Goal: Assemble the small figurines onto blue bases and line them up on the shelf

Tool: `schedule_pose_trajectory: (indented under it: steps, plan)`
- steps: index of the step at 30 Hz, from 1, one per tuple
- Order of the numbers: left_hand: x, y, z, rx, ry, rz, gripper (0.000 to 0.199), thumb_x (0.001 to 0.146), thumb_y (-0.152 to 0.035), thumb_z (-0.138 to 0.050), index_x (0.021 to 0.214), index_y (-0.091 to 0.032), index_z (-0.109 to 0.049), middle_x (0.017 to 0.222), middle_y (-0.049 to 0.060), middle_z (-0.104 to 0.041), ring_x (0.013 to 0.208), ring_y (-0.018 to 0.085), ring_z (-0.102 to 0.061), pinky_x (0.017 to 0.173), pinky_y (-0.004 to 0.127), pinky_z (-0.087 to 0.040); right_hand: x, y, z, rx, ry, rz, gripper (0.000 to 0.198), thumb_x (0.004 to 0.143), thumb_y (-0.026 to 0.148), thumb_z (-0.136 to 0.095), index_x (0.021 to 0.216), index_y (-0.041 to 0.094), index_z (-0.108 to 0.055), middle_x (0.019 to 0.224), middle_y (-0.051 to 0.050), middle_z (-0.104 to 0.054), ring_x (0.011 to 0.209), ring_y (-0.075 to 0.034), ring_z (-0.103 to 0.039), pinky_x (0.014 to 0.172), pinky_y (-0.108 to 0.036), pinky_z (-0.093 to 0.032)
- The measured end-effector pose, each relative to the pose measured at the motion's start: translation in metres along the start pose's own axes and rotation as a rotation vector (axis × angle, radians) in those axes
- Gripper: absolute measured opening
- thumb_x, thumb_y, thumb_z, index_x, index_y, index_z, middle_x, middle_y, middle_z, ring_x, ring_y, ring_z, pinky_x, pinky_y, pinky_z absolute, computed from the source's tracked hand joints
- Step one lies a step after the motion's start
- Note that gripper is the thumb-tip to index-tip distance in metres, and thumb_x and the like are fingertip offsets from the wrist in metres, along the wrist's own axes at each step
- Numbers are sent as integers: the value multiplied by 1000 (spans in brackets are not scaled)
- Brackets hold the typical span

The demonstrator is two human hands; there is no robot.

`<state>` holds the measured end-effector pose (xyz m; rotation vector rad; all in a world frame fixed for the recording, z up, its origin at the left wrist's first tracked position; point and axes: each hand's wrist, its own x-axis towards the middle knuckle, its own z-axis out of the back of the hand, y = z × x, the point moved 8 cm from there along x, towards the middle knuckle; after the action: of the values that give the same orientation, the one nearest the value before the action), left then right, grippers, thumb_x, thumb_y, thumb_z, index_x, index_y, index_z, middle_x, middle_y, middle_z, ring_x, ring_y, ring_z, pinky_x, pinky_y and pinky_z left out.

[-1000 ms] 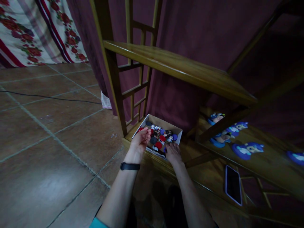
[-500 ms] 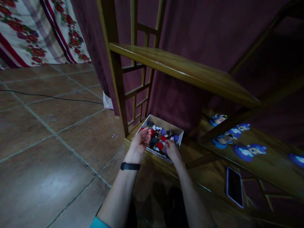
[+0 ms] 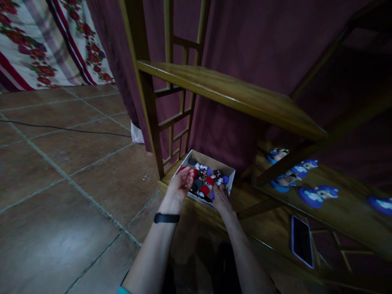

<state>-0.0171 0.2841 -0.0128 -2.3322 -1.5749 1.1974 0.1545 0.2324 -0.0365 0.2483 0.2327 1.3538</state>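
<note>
My left hand [image 3: 182, 181] is loose, palm up, over the left side of a box [image 3: 214, 162] of little toys [image 3: 205, 190] on the low shelf [image 3: 241, 194]. My right hand [image 3: 221, 198] is at the box's near right side, and I can't tell if it grips a toy. A phone [image 3: 301, 241] lies farther right.

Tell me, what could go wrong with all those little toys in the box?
The toys lie crowded together in the box, so the right grip, at the box's right side, might knock a few.
The box sits near the front edge of the shelf, so a hard bump could perhaps tip it and spill toys onto the floor.
</note>
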Motion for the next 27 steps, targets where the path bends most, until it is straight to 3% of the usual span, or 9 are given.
schedule_pose_trajectory:
  steps: [3, 7, 11, 15, 20, 23, 27]
  plan:
    - [1, 5, -1, 25, -8, 12, 19, 74, -3, -51, 90, -12, -57, 70, 5, -64, 55, 9, -61, 48, 16, -48, 6, -4, -4, 164, -7, -20, 34, 66, 11, -54, 99, 21, -55, 107, -9, -50, 95, -22, -53, 82, -33, -38]
    - [4, 13, -3, 75, 1, 41, 17, 74, -4, -51, 88, -12, -58, 68, 5, -63, 54, 9, -60, 49, 17, -47, 18, -10, -8, 539, -14, -68, 19, 70, 17, -50, 87, 21, -58, 87, -3, -58, 86, -18, -55, 78, -32, -43]
    - [7, 21, 0, 128, -13, 50, 17, 73, -5, -51, 86, -12, -59, 69, 5, -64, 56, 9, -60, 49, 16, -45, 24, -16, -9, 1044, -60, -204, 23, 67, 25, -53, 88, 18, -59, 81, -3, -59, 72, -17, -57, 57, -29, -50]
    - [10, 33, 5, 229, -70, 46, 18, 70, -5, -52, 84, -13, -60, 68, 4, -63, 51, 7, -57, 49, 16, -43, 23, -10, -1, 1345, -70, -242, 30, 56, 28, -65, 83, 17, -61, 84, -4, -62, 71, -17, -58, 52, -27, -50]
    - [8, 57, 6, 347, -101, 96, 20, 65, -4, -56, 83, -14, -60, 55, -1, -57, 46, 7, -53, 47, 17, -41, 18, 1, 7, 1465, -43, -225, 33, 55, 30, -69, 85, 18, -62, 85, -3, -63, 72, -16, -59, 55, -25, -51]
    - [7, 68, 0, 328, -49, 107, 17, 66, -5, -56, 80, -13, -59, 56, 0, -58, 47, 8, -53, 49, 19, -44, 17, 10, 6, 1475, -8, -174, 33, 58, 31, -68, 87, 18, -62, 86, -3, -63, 74, -16, -59, 59, -26, -51]
    - [10, 68, -4, 277, -39, 68, 12, 66, -2, -57, 73, -12, -58, 60, 3, -60, 50, 9, -55, 50, 19, -45, 20, 10, 6, 1368, -29, -114, 27, 70, 37, -55, 91, 21, -60, 93, -4, -63, 80, -18, -59, 65, -31, -51]
